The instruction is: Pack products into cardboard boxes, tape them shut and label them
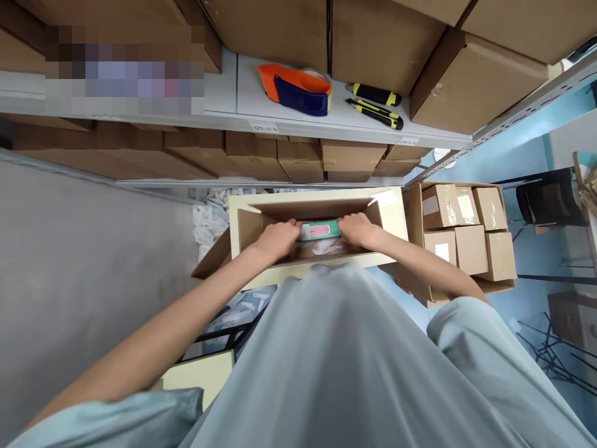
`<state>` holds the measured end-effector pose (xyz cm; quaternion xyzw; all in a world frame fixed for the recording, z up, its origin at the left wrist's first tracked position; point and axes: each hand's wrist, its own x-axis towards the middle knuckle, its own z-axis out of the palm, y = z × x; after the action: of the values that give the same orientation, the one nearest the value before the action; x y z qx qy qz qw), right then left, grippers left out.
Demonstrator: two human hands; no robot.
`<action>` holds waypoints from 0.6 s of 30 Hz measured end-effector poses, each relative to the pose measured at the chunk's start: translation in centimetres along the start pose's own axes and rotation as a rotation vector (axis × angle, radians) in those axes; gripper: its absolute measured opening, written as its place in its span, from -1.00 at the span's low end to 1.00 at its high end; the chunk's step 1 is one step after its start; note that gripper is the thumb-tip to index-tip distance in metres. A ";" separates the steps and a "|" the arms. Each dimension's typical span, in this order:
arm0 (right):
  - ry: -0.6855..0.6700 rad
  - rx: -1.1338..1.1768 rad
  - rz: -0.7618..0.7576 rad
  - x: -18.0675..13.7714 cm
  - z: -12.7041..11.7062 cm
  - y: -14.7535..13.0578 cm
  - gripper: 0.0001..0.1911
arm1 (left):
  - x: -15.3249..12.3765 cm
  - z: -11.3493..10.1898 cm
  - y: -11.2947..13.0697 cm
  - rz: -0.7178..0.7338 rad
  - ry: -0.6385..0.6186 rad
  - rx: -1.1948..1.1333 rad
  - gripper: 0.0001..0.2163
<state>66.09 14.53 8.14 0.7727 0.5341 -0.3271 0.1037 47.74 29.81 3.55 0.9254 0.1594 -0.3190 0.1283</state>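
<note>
An open cardboard box [247,227] stands on a pale table [396,214] in front of me. Inside it lies a small green package with a pink label [319,231]. My left hand [278,239] curls around the package's left end and my right hand [357,229] curls around its right end. Both hands reach down into the box. A clear plastic wrapping [321,249] shows just below the package; my shirt hides the box's near side.
A shelf [224,118] above holds an orange-blue tape dispenser [296,90], two yellow-black utility knives [375,104] and large cartons. Right of the table an open carton [413,211] holds several small boxes [466,233]. White packing bits [208,218] lie at left. A black chair [545,199] stands far right.
</note>
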 end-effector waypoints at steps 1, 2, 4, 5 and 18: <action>0.036 0.006 -0.006 -2.1 -0.3 1.0 -0.76 | -2.1 0.0 -0.5 -0.028 0.095 -0.032 -0.61; 0.087 0.018 0.024 -4.4 -0.3 2.0 -0.78 | -4.4 0.1 -1.0 -0.079 0.215 -0.083 -0.64; 0.237 0.092 0.188 -9.0 0.4 4.0 -0.78 | -8.8 0.4 -2.0 -0.215 0.426 -0.170 -0.60; 0.304 0.151 0.281 -11.0 1.2 4.8 -0.72 | -10.6 0.7 -2.4 -0.306 0.503 -0.205 -0.56; 0.351 0.402 0.478 -10.7 5.4 6.3 -0.73 | -11.8 4.5 -1.1 -0.699 0.473 -0.454 -0.69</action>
<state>67.27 1.08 9.41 0.9251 0.2731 -0.2544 -0.0701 36.11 26.77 7.44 0.8122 0.5514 -0.0807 0.1725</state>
